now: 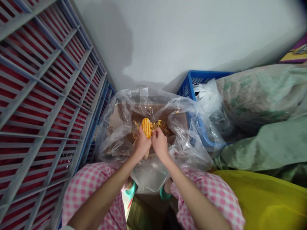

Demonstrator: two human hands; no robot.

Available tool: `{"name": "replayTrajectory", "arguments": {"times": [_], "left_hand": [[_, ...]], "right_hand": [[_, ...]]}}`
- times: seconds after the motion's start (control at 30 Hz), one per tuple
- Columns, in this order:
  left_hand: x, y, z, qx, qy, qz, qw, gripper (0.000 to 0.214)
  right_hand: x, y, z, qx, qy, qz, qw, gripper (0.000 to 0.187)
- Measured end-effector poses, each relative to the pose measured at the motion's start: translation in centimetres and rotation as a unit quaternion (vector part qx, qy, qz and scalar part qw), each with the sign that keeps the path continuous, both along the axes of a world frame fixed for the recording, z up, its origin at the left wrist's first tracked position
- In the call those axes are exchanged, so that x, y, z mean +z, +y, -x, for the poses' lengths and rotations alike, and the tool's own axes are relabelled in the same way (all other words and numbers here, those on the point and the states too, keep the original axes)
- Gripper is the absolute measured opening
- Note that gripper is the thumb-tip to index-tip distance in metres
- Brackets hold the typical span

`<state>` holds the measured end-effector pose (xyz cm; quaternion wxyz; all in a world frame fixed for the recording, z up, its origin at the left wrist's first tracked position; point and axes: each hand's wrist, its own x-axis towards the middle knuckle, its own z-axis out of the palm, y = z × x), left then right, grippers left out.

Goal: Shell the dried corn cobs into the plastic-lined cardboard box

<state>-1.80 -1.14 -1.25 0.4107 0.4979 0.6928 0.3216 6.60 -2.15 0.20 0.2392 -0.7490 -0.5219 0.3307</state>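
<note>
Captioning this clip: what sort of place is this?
Probably a farm storeroom or rural storage corner: woven sacks against a bare wall, stacked slatted plastic crates, and a dried corn cob held over loose kernels in a plastic-lined box.

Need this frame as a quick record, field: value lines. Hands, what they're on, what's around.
left hand: gripping corn cob
right hand: fingers against the cob's side
under hands: loose kernels in cardboard box
box lining: clear plastic bag
right side: blue crate, stuffed sacks
left side: red and grey crates
lap: pink checked trousers
</note>
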Motion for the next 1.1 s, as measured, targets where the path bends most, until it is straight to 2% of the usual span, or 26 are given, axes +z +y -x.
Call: {"name": "replayTrajectory", "arguments": {"times": [0.1, 0.2, 0.3, 0.43, 0.77, 0.83, 0.9, 1.0, 1.1], "left_hand": [[0.3, 0.2, 0.0, 0.011, -0.103, 0.027, 0.994, 0.059], [1.5, 0.1, 0.0, 0.028, -0.166, 0.057, 0.984, 0.062], [2.6, 0.0, -0.1, 0.035, -0.163, 0.053, 0.985, 0.063], [3.0, 0.1, 0.0, 0.039, -0.158, 0.039, 0.986, 0.063], [2.4, 0.0, 0.0, 0.026, -0.156, 0.025, 0.987, 0.064], [2.3, 0.0, 0.0, 0.025, -0.146, 0.015, 0.989, 0.065], [2.2, 0.1, -0.1, 0.031, -0.141, 0.01, 0.99, 0.067], [2.1, 0.1, -0.2, 0.046, -0.138, 0.022, 0.989, 0.068], [2.1, 0.2, -0.4, 0.055, -0.135, 0.034, 0.989, 0.067]], "right_hand": [[1.0, 0.8, -0.9, 0.026, 0.028, -0.023, 0.999, 0.019], [2.6, 2.0, -3.1, 0.059, 0.021, -0.027, 0.998, 0.017], [4.3, 2.6, -4.9, 0.101, 0.028, -0.015, 0.994, 0.021], [6.0, 2.5, -5.8, 0.139, 0.038, 0.019, 0.989, 0.022], [6.3, 2.3, -5.9, 0.188, 0.035, 0.034, 0.981, 0.022], [6.5, 2.0, -5.6, 0.196, 0.004, 0.031, 0.98, 0.021], [6.6, 1.4, -4.8, 0.203, -0.069, 0.027, 0.976, 0.019], [6.4, 0.1, -3.3, 0.212, -0.214, 0.035, 0.953, 0.022], [6.2, -1.0, -2.4, 0.236, -0.285, 0.041, 0.928, 0.024]]}}
